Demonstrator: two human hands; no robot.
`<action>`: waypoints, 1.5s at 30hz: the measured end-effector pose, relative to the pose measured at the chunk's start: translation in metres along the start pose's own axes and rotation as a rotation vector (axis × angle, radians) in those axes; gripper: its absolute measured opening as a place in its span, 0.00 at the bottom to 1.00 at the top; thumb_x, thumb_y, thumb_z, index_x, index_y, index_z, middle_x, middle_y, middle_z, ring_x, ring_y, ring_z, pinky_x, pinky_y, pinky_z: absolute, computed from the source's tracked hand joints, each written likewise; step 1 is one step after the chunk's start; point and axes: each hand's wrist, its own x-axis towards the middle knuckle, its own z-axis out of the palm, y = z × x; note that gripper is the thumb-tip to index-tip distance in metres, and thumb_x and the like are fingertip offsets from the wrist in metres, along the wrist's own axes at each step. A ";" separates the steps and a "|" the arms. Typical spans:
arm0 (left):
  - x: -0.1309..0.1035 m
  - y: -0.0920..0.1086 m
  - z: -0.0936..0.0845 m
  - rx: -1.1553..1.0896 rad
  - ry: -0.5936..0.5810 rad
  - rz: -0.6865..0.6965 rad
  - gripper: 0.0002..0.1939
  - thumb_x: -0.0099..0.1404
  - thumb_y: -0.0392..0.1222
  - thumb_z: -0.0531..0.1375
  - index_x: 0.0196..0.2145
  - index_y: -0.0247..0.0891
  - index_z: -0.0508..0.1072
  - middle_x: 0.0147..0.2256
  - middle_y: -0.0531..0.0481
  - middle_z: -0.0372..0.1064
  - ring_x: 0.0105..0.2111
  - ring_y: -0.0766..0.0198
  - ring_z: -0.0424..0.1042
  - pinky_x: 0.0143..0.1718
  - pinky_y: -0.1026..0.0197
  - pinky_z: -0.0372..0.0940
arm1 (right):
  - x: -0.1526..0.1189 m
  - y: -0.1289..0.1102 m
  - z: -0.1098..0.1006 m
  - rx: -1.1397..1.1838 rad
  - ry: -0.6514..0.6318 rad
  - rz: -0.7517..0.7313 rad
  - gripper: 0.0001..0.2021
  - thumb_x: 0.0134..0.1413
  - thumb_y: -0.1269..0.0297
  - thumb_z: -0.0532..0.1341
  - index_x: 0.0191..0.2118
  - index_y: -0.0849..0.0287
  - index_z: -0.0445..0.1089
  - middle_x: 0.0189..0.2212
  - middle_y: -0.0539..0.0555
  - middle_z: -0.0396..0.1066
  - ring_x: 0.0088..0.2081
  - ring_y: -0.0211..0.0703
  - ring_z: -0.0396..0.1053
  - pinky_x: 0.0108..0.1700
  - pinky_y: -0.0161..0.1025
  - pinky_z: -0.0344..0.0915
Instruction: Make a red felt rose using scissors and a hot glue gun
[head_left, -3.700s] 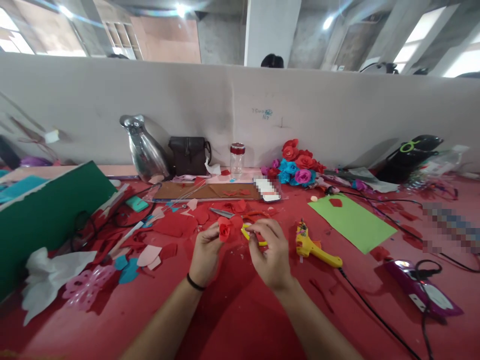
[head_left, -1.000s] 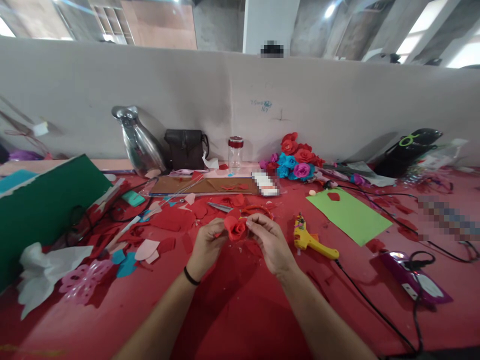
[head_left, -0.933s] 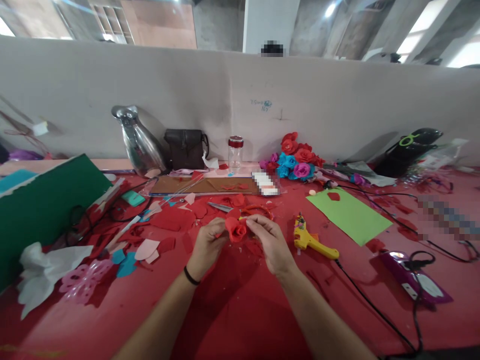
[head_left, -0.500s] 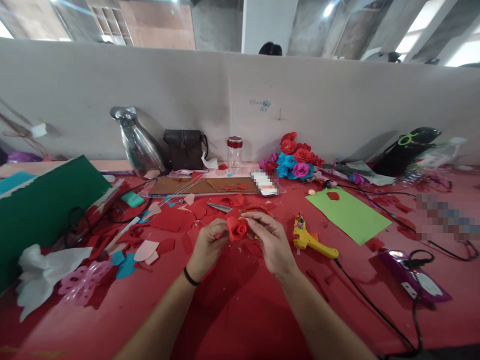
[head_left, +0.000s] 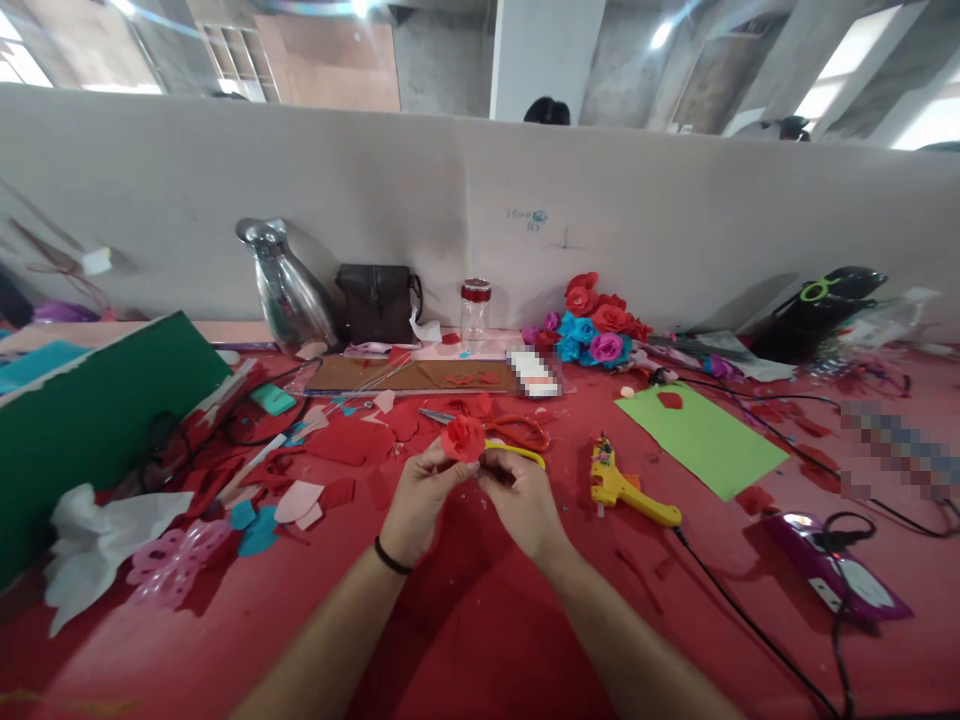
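A red paper rose (head_left: 463,438) with ruffled petals faces up, held by my left hand (head_left: 420,495), whose thumb and fingers close on its underside. My right hand (head_left: 521,500) has its fingers curled and pinched at the flower's base, touching it from the right; the exact spot between the fingertips is hidden. Just behind the hands lie scissors with a red handle (head_left: 525,432) and a yellow curved handle (head_left: 517,452), partly covered by my right hand. A yellow glue gun (head_left: 630,492) rests to the right, its cord running toward the table's front edge.
Red paper scraps (head_left: 349,440) and a crumpled white tissue (head_left: 97,545) lie left. Behind stand a steel jug (head_left: 289,290), a dark bag (head_left: 377,305), a glass jar (head_left: 475,315) and finished paper flowers (head_left: 600,320). Green paper (head_left: 705,440) and a purple power strip (head_left: 836,565) lie right.
The rose has tipped so its open face shows more upward, and it has shifted slightly left and up. My right hand has moved from the petals down to the base.
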 end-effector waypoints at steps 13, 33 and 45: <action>0.001 0.009 -0.008 -0.021 -0.071 -0.060 0.09 0.48 0.40 0.67 0.28 0.34 0.79 0.28 0.47 0.76 0.30 0.62 0.72 0.39 0.59 0.65 | 0.000 -0.002 0.001 0.131 0.019 0.087 0.05 0.42 0.63 0.64 0.27 0.58 0.73 0.23 0.50 0.71 0.25 0.38 0.65 0.29 0.35 0.64; -0.002 0.005 -0.012 0.203 0.089 0.141 0.19 0.49 0.47 0.67 0.38 0.35 0.77 0.36 0.45 0.76 0.38 0.57 0.72 0.43 0.56 0.65 | -0.005 0.002 0.000 -0.070 0.036 -0.037 0.06 0.48 0.66 0.59 0.31 0.57 0.73 0.27 0.51 0.73 0.29 0.41 0.68 0.33 0.37 0.65; -0.002 0.007 -0.004 0.160 -0.102 0.139 0.15 0.47 0.51 0.68 0.28 0.38 0.79 0.32 0.48 0.76 0.35 0.57 0.72 0.46 0.51 0.64 | -0.004 0.004 -0.002 -0.283 0.084 -0.279 0.08 0.52 0.69 0.57 0.30 0.55 0.74 0.29 0.53 0.75 0.32 0.44 0.70 0.37 0.39 0.64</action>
